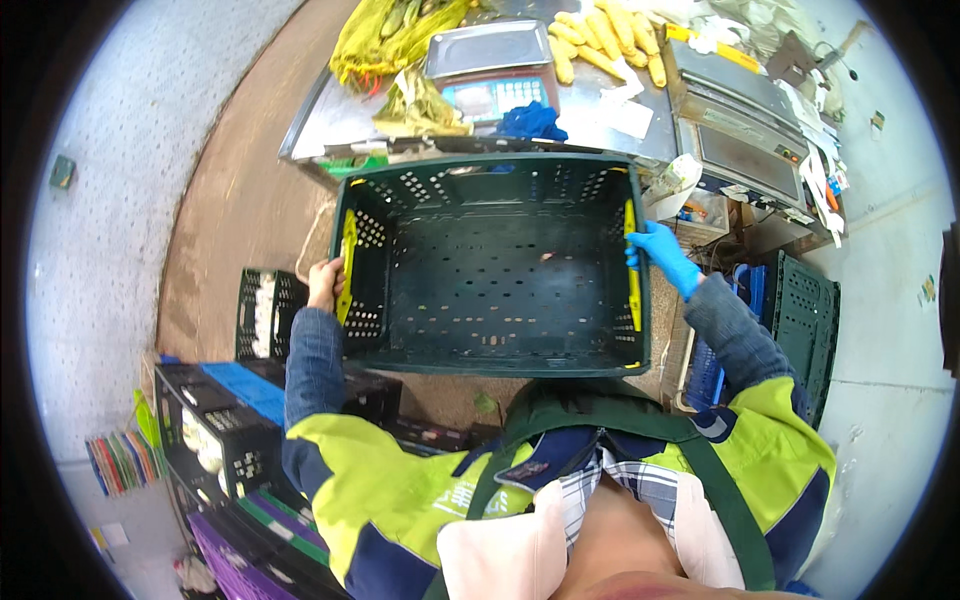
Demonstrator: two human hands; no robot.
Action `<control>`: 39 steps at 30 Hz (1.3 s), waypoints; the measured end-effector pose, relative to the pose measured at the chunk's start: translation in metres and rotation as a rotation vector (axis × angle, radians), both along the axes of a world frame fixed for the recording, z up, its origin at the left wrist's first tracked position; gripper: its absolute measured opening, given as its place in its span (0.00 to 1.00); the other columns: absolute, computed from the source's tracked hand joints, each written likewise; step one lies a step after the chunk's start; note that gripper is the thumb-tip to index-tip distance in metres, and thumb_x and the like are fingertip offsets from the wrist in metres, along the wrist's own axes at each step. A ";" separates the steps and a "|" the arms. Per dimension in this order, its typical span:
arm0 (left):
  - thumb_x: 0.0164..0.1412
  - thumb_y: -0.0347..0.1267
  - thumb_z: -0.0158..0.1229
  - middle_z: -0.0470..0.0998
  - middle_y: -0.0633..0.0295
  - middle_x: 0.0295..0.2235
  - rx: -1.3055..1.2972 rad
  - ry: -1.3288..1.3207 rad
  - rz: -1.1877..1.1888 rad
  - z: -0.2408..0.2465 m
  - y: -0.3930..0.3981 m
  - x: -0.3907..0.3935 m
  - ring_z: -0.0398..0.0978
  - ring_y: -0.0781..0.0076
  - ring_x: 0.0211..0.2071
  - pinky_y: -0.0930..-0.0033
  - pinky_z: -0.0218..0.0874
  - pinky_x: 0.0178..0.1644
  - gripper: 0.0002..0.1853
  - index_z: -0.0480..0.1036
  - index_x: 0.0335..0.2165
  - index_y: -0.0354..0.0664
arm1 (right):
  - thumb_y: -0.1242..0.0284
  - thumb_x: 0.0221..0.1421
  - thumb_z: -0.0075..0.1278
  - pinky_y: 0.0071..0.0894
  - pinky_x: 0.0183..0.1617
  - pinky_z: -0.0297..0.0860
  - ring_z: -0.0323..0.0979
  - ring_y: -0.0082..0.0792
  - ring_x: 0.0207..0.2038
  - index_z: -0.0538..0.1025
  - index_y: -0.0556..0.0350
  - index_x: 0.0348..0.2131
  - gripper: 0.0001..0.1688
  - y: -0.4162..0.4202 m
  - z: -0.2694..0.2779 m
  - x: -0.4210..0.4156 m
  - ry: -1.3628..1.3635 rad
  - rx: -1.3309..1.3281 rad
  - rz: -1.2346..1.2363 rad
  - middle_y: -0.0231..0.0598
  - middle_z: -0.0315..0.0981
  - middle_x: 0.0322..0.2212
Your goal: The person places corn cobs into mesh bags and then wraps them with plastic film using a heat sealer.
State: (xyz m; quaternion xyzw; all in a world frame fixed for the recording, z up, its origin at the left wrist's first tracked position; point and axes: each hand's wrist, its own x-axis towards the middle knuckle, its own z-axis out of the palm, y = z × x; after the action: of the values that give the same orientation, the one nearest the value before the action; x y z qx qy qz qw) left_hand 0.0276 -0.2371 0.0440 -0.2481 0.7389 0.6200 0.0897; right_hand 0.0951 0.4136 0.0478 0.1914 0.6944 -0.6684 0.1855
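A dark green perforated plastic crate [491, 277] is held in front of my body, its open top facing me, with only a few small scraps inside. My left hand [326, 283], bare, grips the crate's left end beside a yellow handle [346, 266]. On the opposite end, my right hand [664, 255], in a blue glove, has its fingers curled over the rim at the other yellow handle [634, 300]. Beyond the crate is a metal table [330, 124], where a weighing scale [487, 49] stands beside a blue crumpled cloth or glove [531, 122].
Peeled yellow-white vegetables [607, 34] and a yellow mesh sack [405, 30] lie on the table. A wrapping machine [739, 142] stands at right. Stacked crates [225, 420] are at lower left, a smaller filled crate [262, 315] on the floor, and upright crates [802, 330] at right.
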 end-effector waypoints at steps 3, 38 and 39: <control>0.57 0.33 0.58 0.68 0.69 0.15 -0.152 0.127 0.007 -0.017 -0.024 -0.040 0.60 0.80 0.11 0.76 0.48 0.14 0.09 0.71 0.24 0.42 | 0.72 0.57 0.50 0.35 0.25 0.74 0.75 0.36 0.22 0.68 0.61 0.41 0.14 -0.005 -0.043 -0.031 0.050 -0.198 0.008 0.43 0.73 0.24; 0.49 0.28 0.62 0.77 0.39 0.33 -0.865 0.053 -0.347 -0.095 0.518 -0.019 0.76 0.42 0.36 0.53 0.67 0.39 0.28 0.65 0.49 0.33 | 0.64 0.58 0.46 0.33 0.36 0.69 0.75 0.42 0.28 0.80 0.47 0.37 0.14 0.433 0.058 -0.327 0.505 0.344 0.135 0.43 0.78 0.30; 0.50 0.29 0.62 0.77 0.40 0.33 -0.861 0.107 -0.356 -0.088 0.522 -0.018 0.76 0.41 0.35 0.52 0.67 0.39 0.26 0.66 0.48 0.33 | 0.66 0.57 0.47 0.35 0.36 0.69 0.74 0.43 0.29 0.80 0.47 0.37 0.13 0.439 0.061 -0.350 0.565 0.337 0.103 0.44 0.78 0.31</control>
State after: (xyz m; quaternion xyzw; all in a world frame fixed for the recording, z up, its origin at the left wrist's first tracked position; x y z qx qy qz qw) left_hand 0.0095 0.2845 -0.0437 -0.0997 0.9636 0.2440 0.0455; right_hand -0.2547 0.8526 0.1090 -0.0089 0.8279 -0.5606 -0.0149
